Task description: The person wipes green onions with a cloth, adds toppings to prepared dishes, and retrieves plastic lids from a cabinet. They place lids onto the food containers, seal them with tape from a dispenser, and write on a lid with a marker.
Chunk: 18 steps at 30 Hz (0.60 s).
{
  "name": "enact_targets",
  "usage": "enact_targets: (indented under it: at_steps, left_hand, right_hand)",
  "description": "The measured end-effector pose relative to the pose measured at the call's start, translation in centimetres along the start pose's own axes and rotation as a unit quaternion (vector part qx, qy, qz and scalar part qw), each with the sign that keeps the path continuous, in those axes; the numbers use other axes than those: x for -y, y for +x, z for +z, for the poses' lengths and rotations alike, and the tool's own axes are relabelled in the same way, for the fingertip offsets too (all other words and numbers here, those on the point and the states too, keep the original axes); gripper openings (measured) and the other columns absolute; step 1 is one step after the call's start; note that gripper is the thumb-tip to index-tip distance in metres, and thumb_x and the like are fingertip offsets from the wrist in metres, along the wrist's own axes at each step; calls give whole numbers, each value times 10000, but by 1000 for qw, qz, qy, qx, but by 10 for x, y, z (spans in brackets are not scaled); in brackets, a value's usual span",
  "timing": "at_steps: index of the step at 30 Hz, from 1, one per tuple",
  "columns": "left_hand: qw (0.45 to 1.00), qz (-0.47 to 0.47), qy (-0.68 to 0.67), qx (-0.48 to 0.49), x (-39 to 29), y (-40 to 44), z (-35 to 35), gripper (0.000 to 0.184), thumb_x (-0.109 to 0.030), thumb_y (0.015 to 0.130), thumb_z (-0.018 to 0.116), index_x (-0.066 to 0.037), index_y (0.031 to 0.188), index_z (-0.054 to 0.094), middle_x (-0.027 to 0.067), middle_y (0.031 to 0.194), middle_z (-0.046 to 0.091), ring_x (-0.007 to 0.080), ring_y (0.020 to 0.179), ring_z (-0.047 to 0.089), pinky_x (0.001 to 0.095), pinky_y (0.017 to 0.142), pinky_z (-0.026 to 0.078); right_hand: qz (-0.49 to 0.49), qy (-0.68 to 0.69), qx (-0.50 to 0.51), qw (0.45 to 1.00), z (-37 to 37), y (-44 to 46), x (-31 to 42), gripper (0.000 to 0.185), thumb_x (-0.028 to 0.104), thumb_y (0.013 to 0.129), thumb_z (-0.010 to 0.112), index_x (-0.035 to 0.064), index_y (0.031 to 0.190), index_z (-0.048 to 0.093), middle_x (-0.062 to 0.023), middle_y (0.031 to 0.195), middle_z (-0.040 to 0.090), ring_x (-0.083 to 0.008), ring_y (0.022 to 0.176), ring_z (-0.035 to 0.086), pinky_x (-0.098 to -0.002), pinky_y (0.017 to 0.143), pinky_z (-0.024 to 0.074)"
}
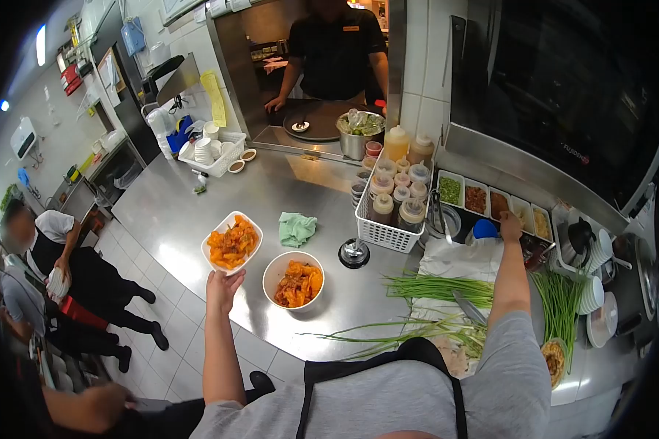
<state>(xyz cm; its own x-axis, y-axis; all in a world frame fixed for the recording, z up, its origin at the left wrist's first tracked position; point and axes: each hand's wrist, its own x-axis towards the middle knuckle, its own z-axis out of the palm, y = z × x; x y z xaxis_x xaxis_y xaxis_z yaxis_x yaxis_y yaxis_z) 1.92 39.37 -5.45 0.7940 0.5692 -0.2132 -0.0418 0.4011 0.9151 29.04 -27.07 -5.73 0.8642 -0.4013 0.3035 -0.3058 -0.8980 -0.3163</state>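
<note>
White, square and smooth, a bowl (209, 260) of glossy orange chunks (233, 243) is gripped at its near side by my left hand (225, 287), fingers closed there, apparently keeping the food clear. Beside it, a round white bowl (269, 275) rests on the brushed-steel table (154, 197). Farther right, my right hand (511, 227) reaches crumbly reddish-brown topping (499, 203), probably stationed for easy access; remotely, I cannot tell whether those fingers pinch any.

The white-tiled wall (423, 80) has a steel-framed pass-through window (231, 73). A stainless-steel counter (161, 194) extends below it. Floor (187, 322): pale tiles. Lighting: one bright elongated lamp (41, 45), upper left.
</note>
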Motion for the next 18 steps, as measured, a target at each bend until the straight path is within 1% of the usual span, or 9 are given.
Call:
enact_targets:
  at_steps: [2,4,5,7,9,11,13,15,18]
  left_hand:
    - [999,-3,-34,10,1,21,7,276,-84,817,383,59,1052,358,227,1002,532,309,891,587,361,766,499]
    - [999,-12,-46,24,10,50,10,304,-80,817,369,68,1082,351,224,1005,531,307,887,586,356,767,498]
    - [997,-21,-59,43,16,66,11,334,-76,817,354,77,1113,345,221,1008,530,305,883,584,352,768,497]
    - [997,-31,-59,29,32,97,14,345,-82,826,341,77,1133,341,214,1000,534,299,877,584,356,761,500]
    - [997,-40,-65,20,46,121,20,357,-89,836,327,76,1153,336,208,992,538,293,871,584,360,753,503]
    - [999,-39,-11,-13,54,134,28,335,-155,906,279,48,1167,329,196,1026,524,287,889,573,371,755,505]
    - [999,-46,-13,-1,60,149,25,328,-183,911,287,22,1164,329,186,1011,527,274,865,577,369,717,515]
    - [998,-55,-9,-11,60,156,24,288,-226,904,346,-10,1094,370,150,940,530,243,791,575,360,666,518]
    - [996,-71,46,-31,57,165,25,251,-262,888,409,-42,1008,385,100,830,504,199,683,540,361,605,514]
  right_hand:
    - [17,21,54,998,4,7,-1,323,360,877,379,139,995,582,-132,1070,555,-325,983,526,-501,787,411]
    - [29,28,92,995,8,15,-5,331,375,860,428,149,1065,555,-153,1220,424,-317,1067,472,-523,830,378]
    - [27,29,92,995,9,12,-3,331,375,860,428,149,1065,555,-153,1220,424,-317,1067,472,-523,830,378]
    - [-57,53,-56,995,4,-5,-2,369,335,830,525,132,1138,517,-163,1246,372,-297,1020,499,-466,822,413]
    - [-150,304,-73,938,-21,-30,7,486,222,777,620,70,1204,445,-164,1106,486,-236,937,527,-323,788,420]
    - [-128,366,-9,922,-52,-67,15,436,192,791,610,66,1184,470,-128,1163,444,-199,927,498,-283,765,426]
    - [-179,388,-38,903,-60,-102,11,399,170,796,598,66,1163,482,-108,1121,465,-174,867,492,-282,737,420]
    - [-121,409,24,904,-92,-147,25,366,148,793,598,69,1136,499,-80,1086,467,-152,829,478,-276,706,429]
    - [-94,422,53,900,-96,-180,25,333,136,792,597,77,1110,519,-57,1069,465,-132,814,479,-254,689,424]
